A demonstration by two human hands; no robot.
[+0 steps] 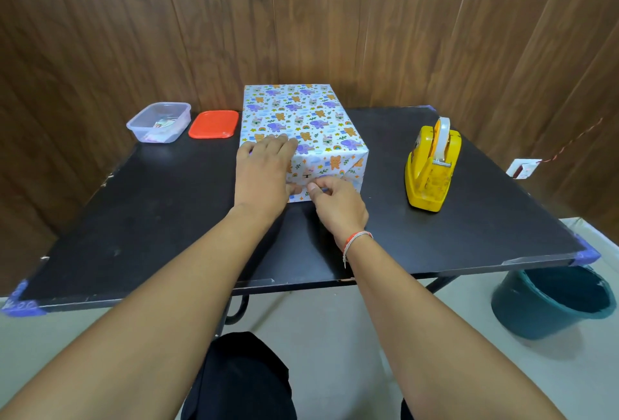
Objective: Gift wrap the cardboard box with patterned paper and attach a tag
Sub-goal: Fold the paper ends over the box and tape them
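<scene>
Wrapped box (pixel 294 118), landmark for all positions: rectangular, covered in glossy white patterned paper printed with elephants, bears and rainbows, standing at the rear centre of the matte black bench (pixel 150 205). Near end face folded into triangular flaps; lower left part of that face hidden behind the hands. Left hand (pixel 263 178) laid over the box's near top edge, fingers (pixel 281 141) fairly straight and pressing the paper, thumb down on the end face. Right hand (pixel 336 205) at the foot of the same face, fingertips curled and pinching at the flap; what lies between them too small to make out. Thread bracelet (pixel 355 240) on the right wrist. Left of the box: flat red plastic lid (pixel 213 124), then clear plastic container (pixel 159 122) with indistinct small contents. Right of the box: yellow plastic tape dispenser (pixel 432 168), tape roll upright. Below and right of the box, teal bucket (pixel 552 302) on the floor, partly hidden by the bench.
</scene>
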